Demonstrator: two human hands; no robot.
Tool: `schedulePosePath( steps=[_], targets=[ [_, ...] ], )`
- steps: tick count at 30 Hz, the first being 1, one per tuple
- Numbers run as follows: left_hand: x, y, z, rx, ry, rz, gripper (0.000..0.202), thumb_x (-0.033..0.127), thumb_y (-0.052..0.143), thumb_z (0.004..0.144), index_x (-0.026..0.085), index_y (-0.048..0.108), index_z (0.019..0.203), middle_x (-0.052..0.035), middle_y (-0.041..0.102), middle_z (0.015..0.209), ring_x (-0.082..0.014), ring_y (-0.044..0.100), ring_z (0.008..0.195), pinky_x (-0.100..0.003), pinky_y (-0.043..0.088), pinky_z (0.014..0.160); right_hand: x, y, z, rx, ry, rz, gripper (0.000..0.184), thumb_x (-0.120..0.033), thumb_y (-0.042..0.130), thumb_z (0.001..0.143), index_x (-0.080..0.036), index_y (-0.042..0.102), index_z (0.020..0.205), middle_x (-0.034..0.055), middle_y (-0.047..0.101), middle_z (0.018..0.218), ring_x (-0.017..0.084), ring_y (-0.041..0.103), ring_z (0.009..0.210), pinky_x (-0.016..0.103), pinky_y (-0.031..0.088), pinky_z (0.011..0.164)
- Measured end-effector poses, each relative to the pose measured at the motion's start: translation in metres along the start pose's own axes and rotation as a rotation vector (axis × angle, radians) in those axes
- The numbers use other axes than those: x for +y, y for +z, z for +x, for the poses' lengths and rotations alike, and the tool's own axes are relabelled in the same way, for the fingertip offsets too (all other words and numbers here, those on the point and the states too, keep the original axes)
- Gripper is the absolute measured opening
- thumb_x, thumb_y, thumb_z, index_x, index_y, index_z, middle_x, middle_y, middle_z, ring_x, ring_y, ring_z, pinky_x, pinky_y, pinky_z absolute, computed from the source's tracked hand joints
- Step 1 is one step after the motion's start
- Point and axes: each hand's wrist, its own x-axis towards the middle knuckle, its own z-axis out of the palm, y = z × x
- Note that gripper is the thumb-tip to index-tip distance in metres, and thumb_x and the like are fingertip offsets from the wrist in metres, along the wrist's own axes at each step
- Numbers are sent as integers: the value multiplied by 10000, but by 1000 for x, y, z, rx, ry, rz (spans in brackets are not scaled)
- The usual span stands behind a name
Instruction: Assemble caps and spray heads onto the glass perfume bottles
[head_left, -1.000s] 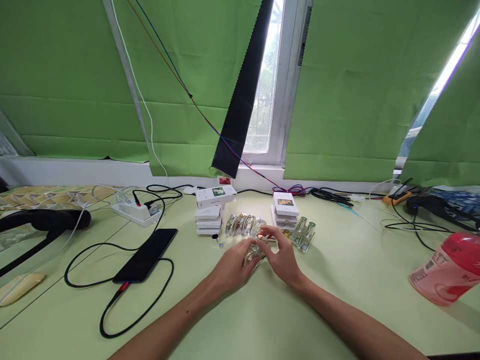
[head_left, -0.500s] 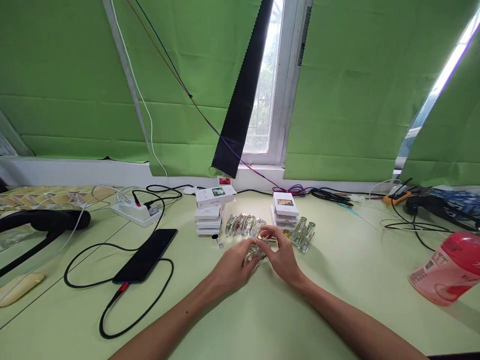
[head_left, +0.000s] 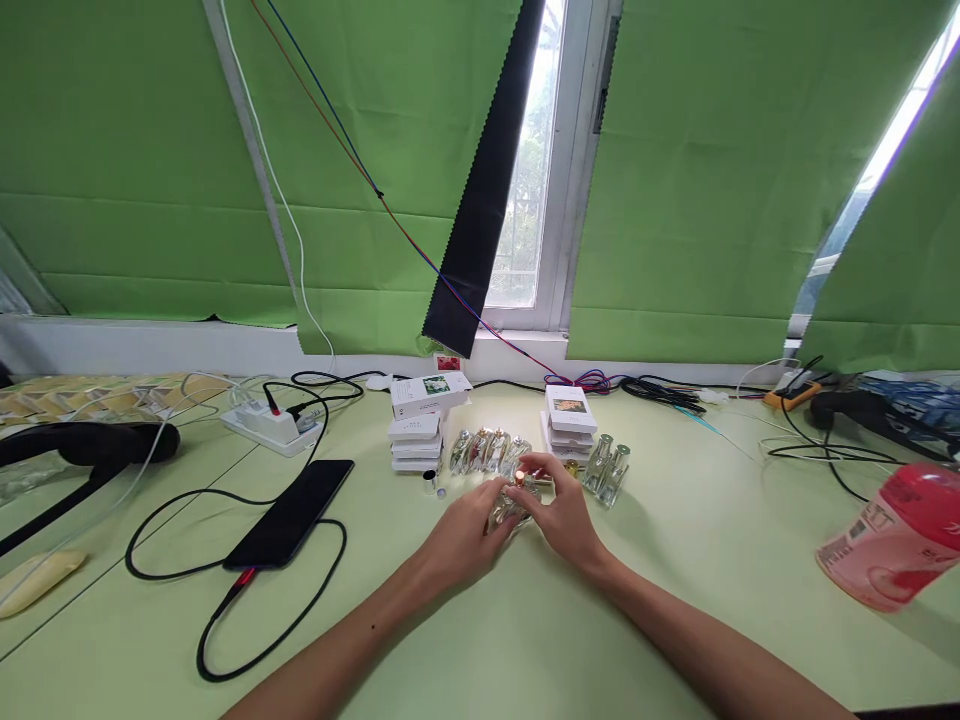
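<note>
In the middle of the table my left hand (head_left: 466, 528) curls its fingers round the left side of small clear glass bottles (head_left: 504, 508). From the right, my right hand (head_left: 561, 508) arches over them, thumb and fingers about a bottle with a copper-coloured top (head_left: 519, 479). My fingers partly cover these bottles, so their number is unclear. Just behind stands a row of similar glass bottles (head_left: 491, 450) with shiny metal tops. Two taller clear bottles (head_left: 606, 470) lie right of my right hand. Left of the row are a small dark-and-silver cap (head_left: 429, 482) and a tiny round piece (head_left: 442, 493).
Stacked white boxes (head_left: 417, 428) stand behind on the left, more white boxes (head_left: 570, 410) on the right. A phone (head_left: 291, 513) with a looped black cable (head_left: 341, 560) lies left, near a power strip (head_left: 274, 428). A pink, red-lidded container (head_left: 889, 540) is at far right.
My right-hand fingers have shifted slightly, and the copper-coloured top now shows more clearly between them. My left hand stays almost where it was.
</note>
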Motion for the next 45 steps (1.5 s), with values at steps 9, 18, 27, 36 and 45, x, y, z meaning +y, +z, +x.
schedulePosePath(
  steps=[9, 18, 27, 36, 45],
  targets=[
    [-6, 3, 1, 23, -12, 33, 221, 377, 517, 973, 204, 593, 1088, -56, 690, 973, -209, 633, 778, -289, 424, 628, -1, 0, -1, 5, -45, -59, 311, -356, 713, 877, -213, 623, 1138, 60, 688, 1041, 230, 639, 966, 376, 513, 869],
    [-8, 4, 1, 30, -51, 101, 354, 383, 530, 957, 191, 579, 1251, -54, 708, 893, -240, 662, 775, -319, 477, 687, -2, -6, 7, 162, -42, -134, 180, -334, 496, 1000, -198, 611, 1027, 74, 675, 996, 196, 613, 850, 349, 513, 803],
    [-5, 4, 0, 37, -58, 119, 346, 391, 526, 959, 186, 594, 1229, -83, 728, 999, -271, 682, 886, -346, 504, 746, 11, -9, 7, 108, 12, -281, 238, -172, 465, 898, -181, 628, 1071, 81, 703, 1039, 185, 626, 758, 317, 500, 720],
    [-6, 3, 1, 45, -42, 104, 356, 375, 547, 947, 189, 584, 1249, -98, 708, 1167, -282, 671, 1008, -395, 513, 882, 16, -10, 8, 6, 32, -431, 370, -91, 447, 858, -183, 632, 1165, 109, 733, 1119, 247, 694, 859, 368, 526, 785],
    [-5, 2, 1, 51, -50, 90, 350, 387, 553, 940, 202, 609, 1231, -84, 730, 1090, -251, 680, 861, -357, 518, 786, 18, -12, 8, -126, 74, -606, 473, -29, 449, 868, -213, 625, 1266, 104, 753, 1084, 254, 723, 922, 305, 510, 745]
  ],
)
